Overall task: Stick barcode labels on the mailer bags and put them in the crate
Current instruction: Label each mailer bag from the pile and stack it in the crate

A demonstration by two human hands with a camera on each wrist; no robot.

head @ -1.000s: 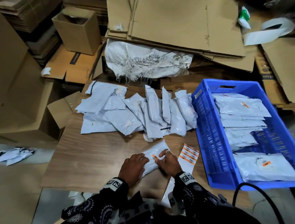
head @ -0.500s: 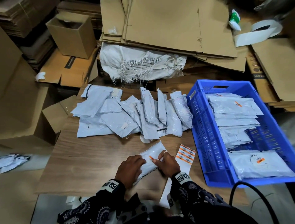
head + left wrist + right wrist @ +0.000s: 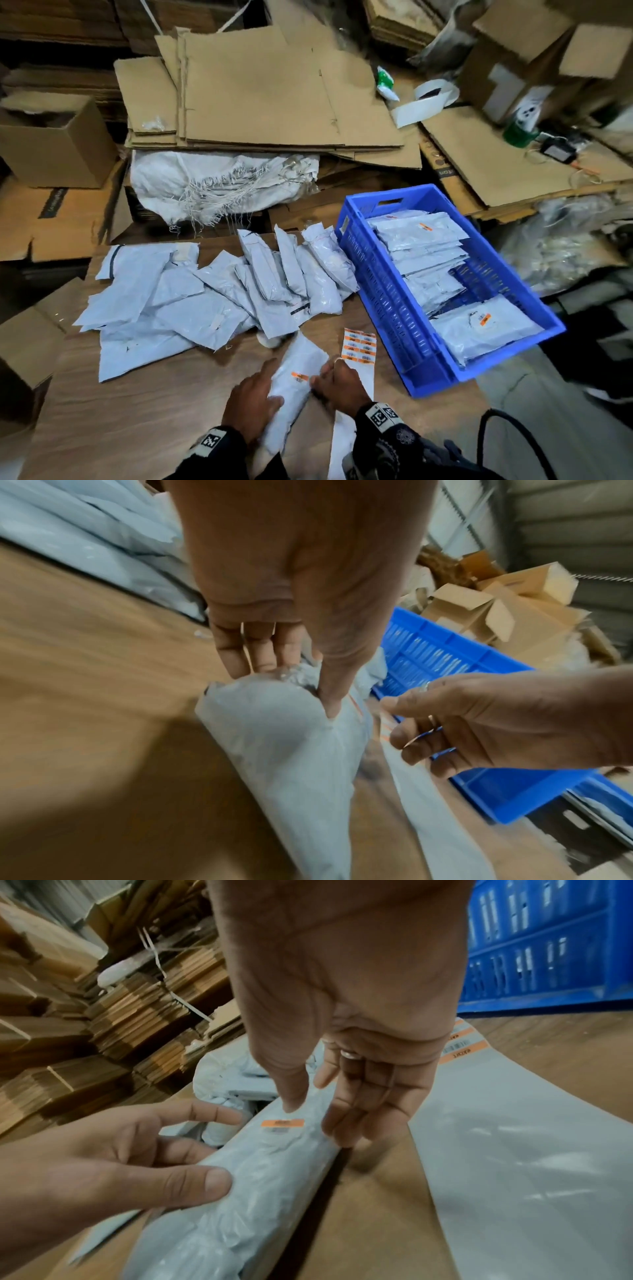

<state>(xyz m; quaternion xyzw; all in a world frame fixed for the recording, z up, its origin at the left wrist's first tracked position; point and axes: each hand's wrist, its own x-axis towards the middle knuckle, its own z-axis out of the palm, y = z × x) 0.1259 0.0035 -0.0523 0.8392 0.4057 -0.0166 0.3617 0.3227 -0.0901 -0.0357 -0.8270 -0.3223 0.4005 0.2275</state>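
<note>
At the lower centre of the head view a grey mailer bag [image 3: 297, 380] with an orange barcode label [image 3: 299, 376] stuck on it lies on the wooden table [image 3: 144, 407], and the left hand [image 3: 251, 404] grasps its near end with thumb on top and fingers underneath. The right hand [image 3: 337, 380] sits just beside the bag's right edge with its fingers loosely bent and closed on nothing. To the right lies the label sheet [image 3: 358, 346], beyond it the blue crate [image 3: 387, 301] with labelled bags inside, and a pile of unlabelled bags [image 3: 212, 291] spreads across the middle of the frame.
</note>
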